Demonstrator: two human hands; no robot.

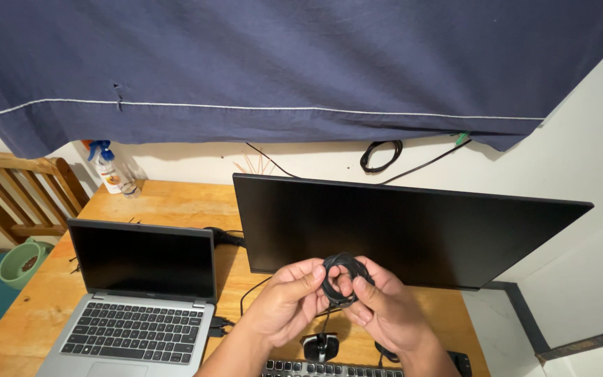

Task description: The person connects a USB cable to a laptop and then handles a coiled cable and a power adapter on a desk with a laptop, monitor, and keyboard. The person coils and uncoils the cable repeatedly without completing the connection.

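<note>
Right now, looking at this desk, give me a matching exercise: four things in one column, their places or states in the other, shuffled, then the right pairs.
Things:
1. coiled black cable
2. laptop
3. spray bottle
4. monitor

Places or states:
A. stands at the desk's far left corner
B. open, screen dark, at the left of the desk
C. held between the left hand and right hand
D. screen dark, behind both hands

Pairs: 1-C, 2-B, 3-A, 4-D
</note>
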